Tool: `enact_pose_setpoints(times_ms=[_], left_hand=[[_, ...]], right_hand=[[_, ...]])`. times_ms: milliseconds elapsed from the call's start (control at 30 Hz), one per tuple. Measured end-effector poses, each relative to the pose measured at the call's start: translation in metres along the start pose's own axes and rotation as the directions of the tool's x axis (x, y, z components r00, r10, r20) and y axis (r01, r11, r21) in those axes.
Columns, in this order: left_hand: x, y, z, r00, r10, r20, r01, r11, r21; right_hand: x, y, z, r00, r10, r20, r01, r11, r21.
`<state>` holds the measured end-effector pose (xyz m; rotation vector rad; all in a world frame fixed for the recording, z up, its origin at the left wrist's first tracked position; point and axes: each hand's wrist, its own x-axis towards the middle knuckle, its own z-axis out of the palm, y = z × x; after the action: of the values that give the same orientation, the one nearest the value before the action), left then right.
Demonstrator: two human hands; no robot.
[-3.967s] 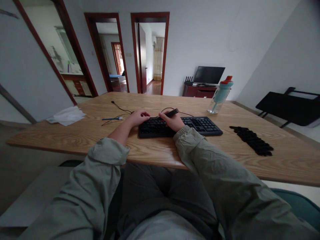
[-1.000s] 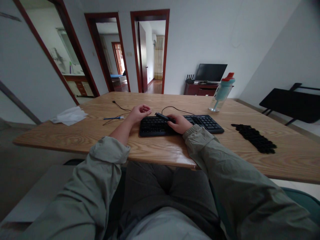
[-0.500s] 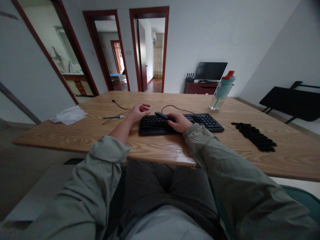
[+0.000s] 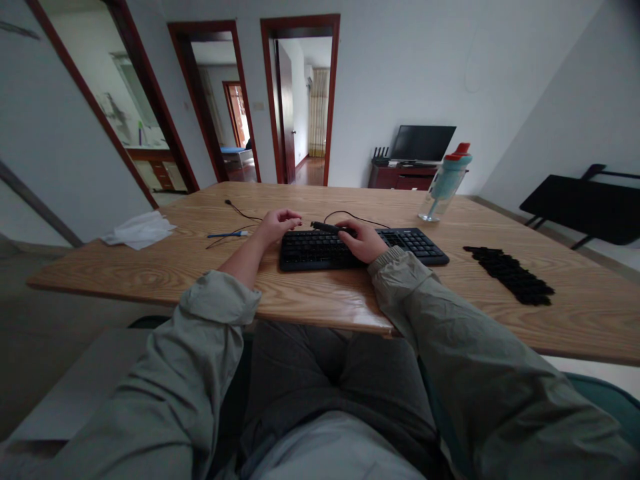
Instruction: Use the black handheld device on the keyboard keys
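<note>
A black keyboard (image 4: 320,252) lies on the wooden table in front of me. My right hand (image 4: 365,240) is closed around a slim black handheld tool (image 4: 327,228), whose kind I cannot make out. Held over the keyboard's upper edge, the tool points left, towards my other hand. My left hand (image 4: 277,227) is by the keyboard's upper left corner, its thumb and fingers curled together near the tool's tip. Whatever those fingers pinch, if anything, is too small to name. A blue-handled brush (image 4: 226,235) lies on the table left of that hand, beside the keyboard's cable (image 4: 243,212).
White crumpled cloth or tissue (image 4: 140,230) is on the table's left side. A clear bottle with a red and teal lid (image 4: 443,183) stands at the back right. A dark fuzzy item (image 4: 513,273) lies right of the keyboard. The table's front edge (image 4: 320,320) is close to my lap.
My right hand has turned the black tool to lie more level, and its tip has shifted slightly. The left fingers have drawn closer together, staying in nearly the same place.
</note>
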<state>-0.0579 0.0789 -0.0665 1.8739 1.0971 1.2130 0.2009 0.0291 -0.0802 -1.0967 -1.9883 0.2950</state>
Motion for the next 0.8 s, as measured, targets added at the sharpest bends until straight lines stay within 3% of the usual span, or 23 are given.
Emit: enact_pose_setpoints(times_ms=[300, 633, 800], left_hand=[[0.001, 0.0, -0.002, 0.996, -0.039, 0.086, 0.038, 0.999, 0.015], [0.001, -0.007, -0.001, 0.992, 0.074, 0.103, -0.091, 0.979, 0.18], [-0.001, -0.006, -0.001, 0.992, 0.071, 0.107, -0.097, 0.961, 0.259]], right_hand=[[0.002, -0.016, -0.013, 0.994, 0.086, -0.063, -0.073, 0.981, 0.181], [-0.001, -0.02, -0.012, 0.997, -0.032, -0.073, 0.034, 0.999, 0.03], [-0.002, -0.021, -0.013, 0.996, -0.05, -0.077, 0.048, 0.999, -0.025]])
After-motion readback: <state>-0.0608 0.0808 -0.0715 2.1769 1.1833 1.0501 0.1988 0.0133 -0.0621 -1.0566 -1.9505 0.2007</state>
